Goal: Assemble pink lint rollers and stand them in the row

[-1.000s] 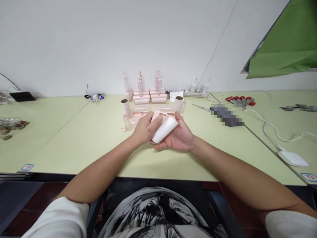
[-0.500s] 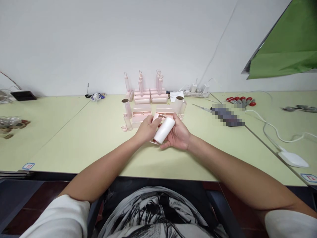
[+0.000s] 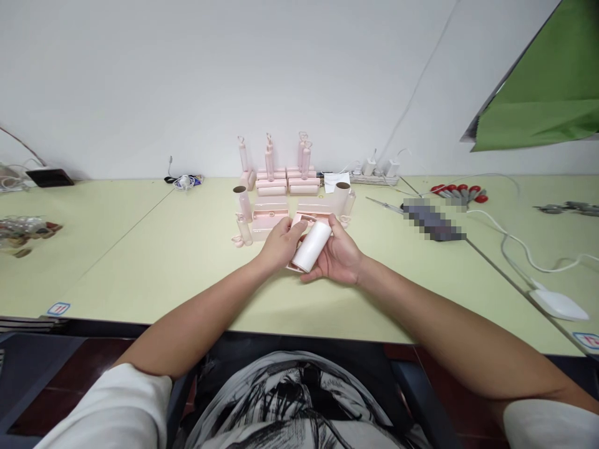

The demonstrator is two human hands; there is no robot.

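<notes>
Pale green table [image 3: 140,262] runs the full width of the head view, white wall behind it. Green cloth [image 3: 538,112] hangs at upper right. The person's two bare forearms reach in from the near edge and meet over the middle of the table. Behind the hands, a cluster of pink roller parts [image 3: 281,187]: upright handles at the back near the wall, flat cases stacked in front of them, single cardboard-cored tubes standing at either flank. Right hand [image 3: 339,255] lies palm up, fingers curled around the white roll [image 3: 311,246], which is tilted with its near end lower and toward the person. Left hand [image 3: 278,243] is closed on the pink case [image 3: 299,221] just beside and under the roll, thumb pressed on the case's top; roll and case touch, both held just above the table surface. To the right, well apart: red-handled tools [image 3: 456,190], a white mouse [image 3: 559,305] with its cable, chargers in a power strip [image 3: 377,171] by the wall. Far left: a dark phone [image 3: 49,178], a bag of small items [image 3: 23,227].
</notes>
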